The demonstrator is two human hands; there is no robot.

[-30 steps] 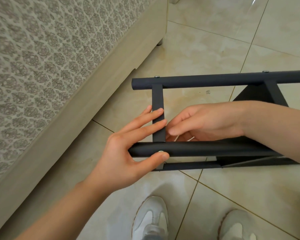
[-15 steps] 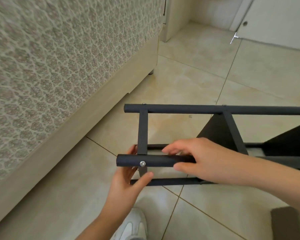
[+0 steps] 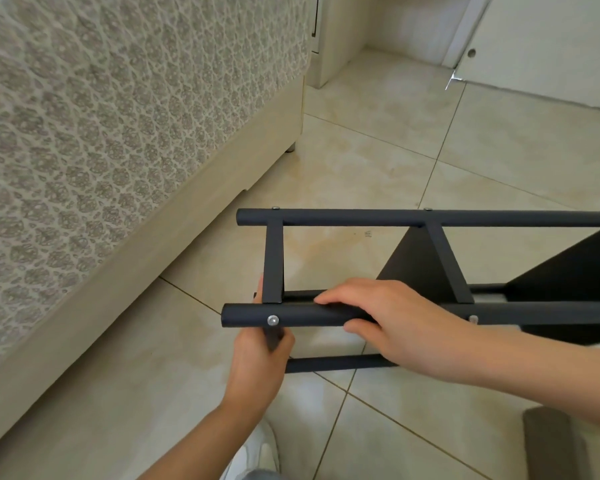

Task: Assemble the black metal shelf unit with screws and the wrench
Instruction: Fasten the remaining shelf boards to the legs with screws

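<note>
The black metal shelf unit [image 3: 430,218] lies on its side on the tiled floor, its round posts running left to right. My right hand [image 3: 385,320] grips the near upper post, fingers over the top and thumb underneath. A silver screw head [image 3: 273,320] shows on that post near its left end, and another screw [image 3: 472,319] sits further right. My left hand [image 3: 260,358] is below the post and grips the short vertical crossbar under it. Black shelf panels [image 3: 413,268] stand between the posts. No wrench is visible.
A bed with a patterned cover [image 3: 118,133] and a beige base [image 3: 153,271] runs along the left, close to the shelf's left end. A white shoe [image 3: 257,455] is at the bottom. A dark grey object [image 3: 551,445] lies at the lower right. A cabinet and door are at the back.
My left hand dropped from the near post's top to the crossbar below and closed round it. My right hand moved onto the near post and gripped it. The view tilted up.
</note>
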